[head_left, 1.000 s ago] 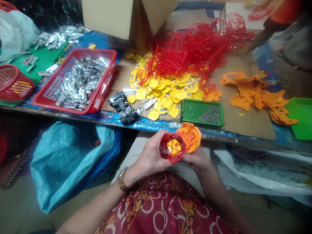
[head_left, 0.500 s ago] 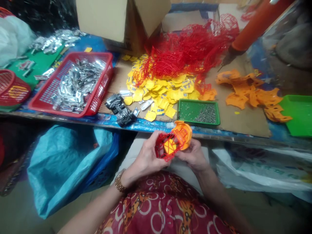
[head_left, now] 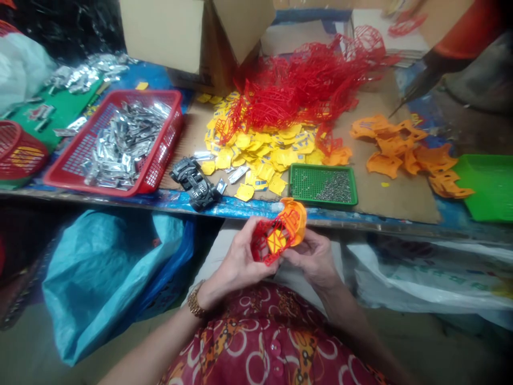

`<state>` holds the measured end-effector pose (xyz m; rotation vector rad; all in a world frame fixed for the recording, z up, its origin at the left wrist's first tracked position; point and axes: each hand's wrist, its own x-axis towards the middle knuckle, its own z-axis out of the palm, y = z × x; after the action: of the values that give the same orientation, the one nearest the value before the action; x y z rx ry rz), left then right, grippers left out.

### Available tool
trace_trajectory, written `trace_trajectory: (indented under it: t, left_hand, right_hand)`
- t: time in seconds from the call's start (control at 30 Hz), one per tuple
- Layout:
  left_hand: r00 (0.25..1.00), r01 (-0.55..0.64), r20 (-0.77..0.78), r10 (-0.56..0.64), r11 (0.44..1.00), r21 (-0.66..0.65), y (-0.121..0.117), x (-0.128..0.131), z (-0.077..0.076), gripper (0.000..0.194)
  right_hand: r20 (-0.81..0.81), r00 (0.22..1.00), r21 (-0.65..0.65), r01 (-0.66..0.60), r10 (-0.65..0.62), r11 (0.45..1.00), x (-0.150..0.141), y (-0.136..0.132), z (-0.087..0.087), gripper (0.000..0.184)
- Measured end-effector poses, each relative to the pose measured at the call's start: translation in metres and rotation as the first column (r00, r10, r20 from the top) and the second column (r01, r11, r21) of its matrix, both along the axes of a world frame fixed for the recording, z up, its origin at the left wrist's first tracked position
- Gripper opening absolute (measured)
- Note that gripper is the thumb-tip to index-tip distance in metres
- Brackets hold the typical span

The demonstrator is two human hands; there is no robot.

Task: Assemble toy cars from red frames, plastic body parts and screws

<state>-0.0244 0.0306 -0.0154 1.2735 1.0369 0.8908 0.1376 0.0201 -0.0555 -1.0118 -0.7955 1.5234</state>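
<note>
Over my lap, just below the table edge, both hands grip a toy car body (head_left: pixel 294 220): an orange shell joined with a red lattice frame (head_left: pixel 262 243) and a yellow plate (head_left: pixel 276 241) behind the bars. My left hand (head_left: pixel 240 255) wraps round the red frame's left side, fingers behind and thumb below. The fingers of my right hand (head_left: pixel 316 256) press on its lower right, under the orange shell. On the table lie a black toy car chassis (head_left: pixel 195 183), many yellow plates (head_left: pixel 264 155), a heap of red frames (head_left: pixel 296 85) and several orange shells (head_left: pixel 395 141).
A green tray of small screws (head_left: pixel 323 184) stands at the table's front edge. A red basket (head_left: pixel 114 141) holds silvery packets. An orange power screwdriver (head_left: pixel 452 48) hangs at upper right, a cardboard box (head_left: pixel 164 37) stands behind, and a blue bag (head_left: pixel 100 283) hangs below left.
The toy car body has turned slightly in my hands, and my right fingers have shifted along its lower edge. The hanging screwdriver swung left, then back right. The view has moved a little.
</note>
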Motion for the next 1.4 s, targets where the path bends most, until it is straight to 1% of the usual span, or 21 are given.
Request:
trace_trajectory:
  t: [0.13,0.27,0.4,0.47,0.53,0.57,0.63,0.73,0.83,0.9,0.93,1.0,1.07,1.13,1.2,1.27,1.33,1.4]
  left_hand:
    - [1.0,-0.014,0.005,0.014,1.0,-0.025,0.0,0.001,0.001,0.042]
    - [0.999,-0.023,-0.036,0.023,1.0,0.002,0.001,0.002,0.003,0.04]
    - [0.998,-0.021,-0.057,0.024,0.998,0.052,0.0,0.002,-0.002,0.041]
    - [0.996,-0.018,-0.088,0.027,0.995,0.095,-0.001,0.0,-0.007,0.043]
    - [0.986,-0.012,-0.165,0.039,0.987,0.158,-0.002,-0.002,-0.011,0.046]
    - [0.975,-0.01,-0.214,0.053,0.98,0.199,-0.003,-0.003,-0.012,0.048]
    - [0.948,0.003,-0.306,0.086,0.96,0.28,-0.003,-0.005,-0.015,0.051]
    - [0.902,0.038,-0.412,0.126,0.93,0.367,-0.002,-0.006,-0.018,0.052]
    - [0.877,0.1,-0.461,0.135,0.888,0.45,-0.001,-0.008,-0.024,0.05]
    - [0.87,0.147,-0.481,0.106,0.876,0.459,0.0,-0.01,-0.03,0.052]
    - [0.868,0.169,-0.489,0.085,0.876,0.451,0.0,-0.011,-0.032,0.056]
    - [0.871,0.204,-0.489,0.052,0.866,0.456,0.002,-0.012,-0.037,0.071]
    - [0.879,0.222,-0.473,0.054,0.832,0.509,0.003,-0.012,-0.039,0.089]
    - [0.889,0.21,-0.448,0.096,0.785,0.583,0.005,-0.011,-0.038,0.1]
    - [0.901,0.191,-0.414,0.13,0.737,0.648,0.007,-0.008,-0.034,0.098]
    - [0.916,0.184,-0.379,0.13,0.703,0.687,0.007,-0.005,-0.029,0.092]
    - [0.923,0.187,-0.367,0.113,0.701,0.689,0.007,-0.002,-0.024,0.085]
    - [0.919,0.202,-0.383,0.094,0.721,0.662,0.006,0.0,-0.021,0.075]
  right_hand:
    - [-0.017,1.0,0.012,-0.001,0.001,1.0,-0.001,-0.001,-0.001,0.032]
    - [-0.011,1.0,0.027,0.001,-0.001,1.0,-0.003,-0.002,-0.004,0.032]
    - [0.027,1.0,0.047,0.011,-0.012,0.999,-0.005,-0.003,-0.001,0.026]
    - [0.072,0.997,0.068,0.018,-0.023,0.998,-0.006,-0.006,0.004,0.02]
    - [0.169,0.985,0.109,0.023,-0.041,0.994,-0.007,-0.008,0.01,0.014]
    - [0.23,0.972,0.132,0.018,-0.048,0.991,-0.008,-0.01,0.013,0.013]
    - [0.345,0.937,0.165,-0.004,-0.054,0.986,-0.008,-0.012,0.019,0.016]
    - [0.412,0.911,0.164,-0.038,-0.034,0.986,-0.009,-0.012,0.024,0.026]
    - [0.427,0.902,0.111,0.012,-0.059,0.994,-0.009,-0.011,0.022,0.022]
    - [0.451,0.887,0.07,0.071,-0.095,0.995,-0.01,-0.01,0.019,0.018]
    - [0.463,0.88,0.056,0.093,-0.108,0.994,-0.011,-0.01,0.018,0.018]
    - [0.473,0.872,0.042,0.117,-0.123,0.992,-0.011,-0.01,0.015,0.017]
    - [0.472,0.87,0.046,0.136,-0.142,0.99,-0.012,-0.01,0.013,0.016]
    - [0.472,0.867,0.06,0.15,-0.16,0.987,-0.011,-0.009,0.011,0.016]
    - [0.476,0.861,0.079,0.163,-0.181,0.983,-0.01,-0.007,0.011,0.016]
    - [0.488,0.849,0.098,0.176,-0.202,0.979,-0.009,-0.006,0.013,0.014]
    - [0.512,0.831,0.116,0.182,-0.216,0.976,-0.008,-0.005,0.016,0.009]
    - [0.54,0.812,0.127,0.181,-0.221,0.975,-0.008,-0.004,0.017,0.007]
